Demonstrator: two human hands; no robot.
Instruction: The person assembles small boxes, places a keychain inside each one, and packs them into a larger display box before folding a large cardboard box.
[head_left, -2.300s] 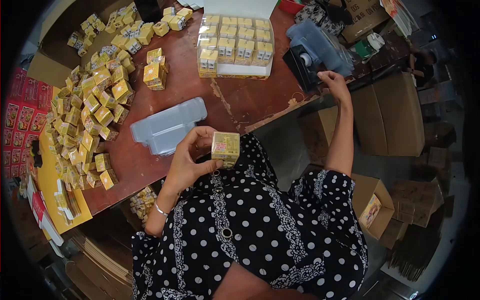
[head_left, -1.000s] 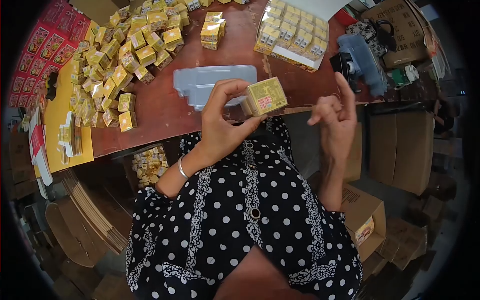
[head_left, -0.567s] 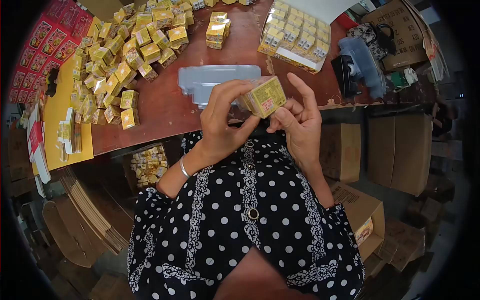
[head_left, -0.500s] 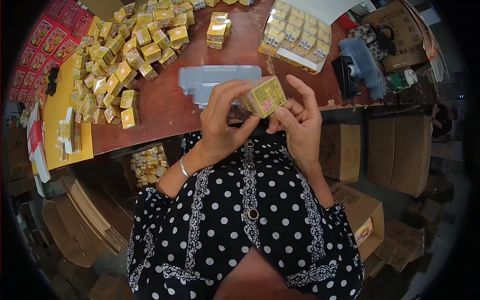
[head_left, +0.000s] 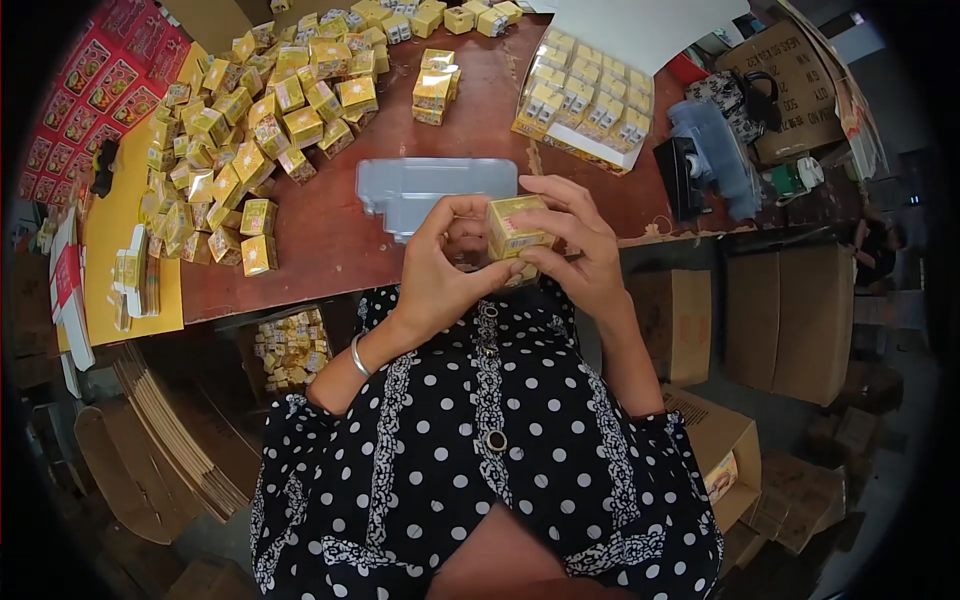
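Between my two hands is a small yellow printed box (head_left: 508, 222), held up just in front of the table's edge. My left hand (head_left: 440, 265), with a silver bangle at its wrist, curls round the box's left side, thumb along the bottom. From the right, my right hand (head_left: 585, 245) lays its fingers over the top and front face, its thumb at the lower corner. Part of the box is hidden behind the fingers. Just beyond the hands, a flat clear plastic blister sheet (head_left: 440, 180) lies on the red-brown table (head_left: 320, 215).
A big heap of similar yellow boxes (head_left: 250, 110) covers the table's left side. A small stack (head_left: 435, 88) stands beyond the plastic sheet. To the right is an open display carton (head_left: 590, 145) filled with boxes. Cardboard cartons (head_left: 790, 320) stand on the floor at right.
The box has been turned in my hands, so a different face shows. My right fingers, raised off it before, have closed over its top and front. The view has shifted slightly.
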